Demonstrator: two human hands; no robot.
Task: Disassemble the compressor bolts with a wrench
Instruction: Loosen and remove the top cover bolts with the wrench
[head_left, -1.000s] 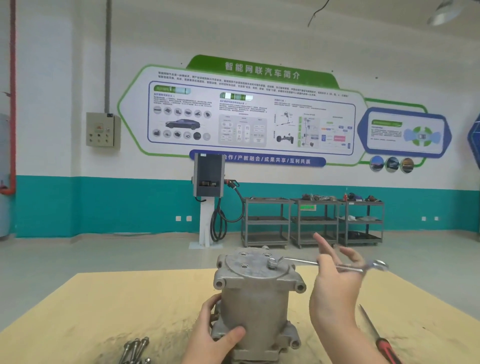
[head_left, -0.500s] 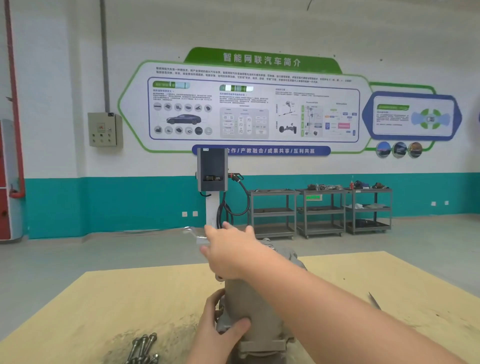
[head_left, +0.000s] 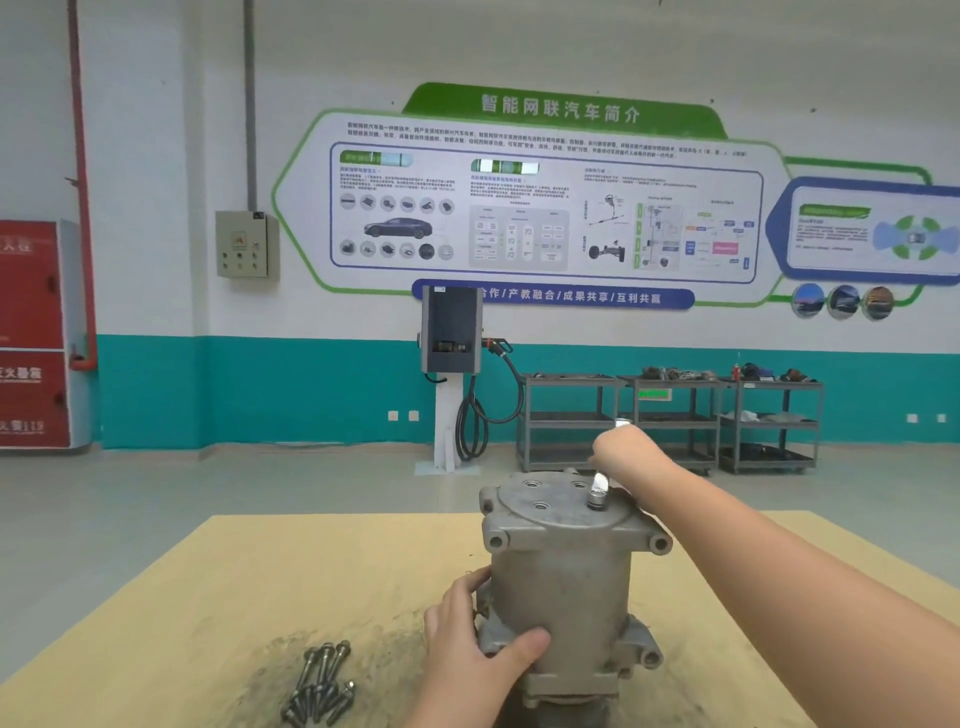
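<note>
Compressor (head_left: 563, 577) upright on the table (head_left: 208, 597), wrench (head_left: 600, 482) seated on a top bolt (head_left: 595, 501).

The grey compressor stands near the table's front middle; one bolt rises from its top plate toward the right, with the wrench head on it and the handle running up and away behind the right hand (head_left: 621, 452), its far tip showing above the knuckles. The right hand's fingers are curled round the wrench handle, the arm reaching in from the lower right. The left hand (head_left: 467, 631) grips the compressor's lower body, thumb across the front and fingers wrapped round the left side. Loose removed bolts (head_left: 322, 686) lie in a heap on the table, left of the compressor's base.
</note>
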